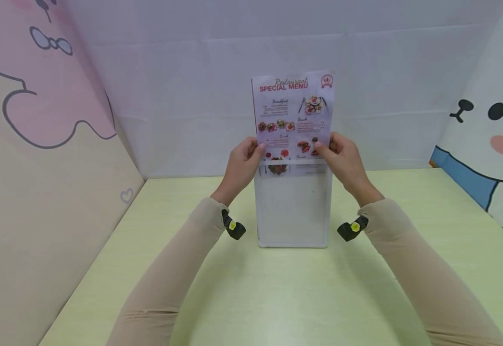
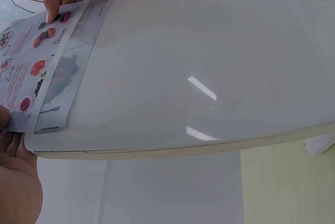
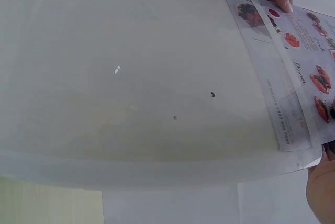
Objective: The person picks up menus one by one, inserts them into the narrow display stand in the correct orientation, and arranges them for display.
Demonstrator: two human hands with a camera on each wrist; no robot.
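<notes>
Menu sheet: a printed menu (image 1: 292,115) at centre frame, upright, its lower edge just inside the top of a clear stand (image 1: 292,211); most of the sheet sticks out above.
Stand: upright on the green table (image 1: 251,298), centre of the head view; both wrist views show its empty clear panel filling the frame.
Left hand: the left hand (image 1: 240,166) pinches the sheet's left edge at the stand's mouth.
Right hand: the right hand (image 1: 342,158) pinches the right edge likewise.
Risk: uneven pressure from the two sides could skew the sheet so it jams or creases; pushing hard may tip the stand.
Surroundings: white backdrop behind, cartoon panels at left and right.
</notes>
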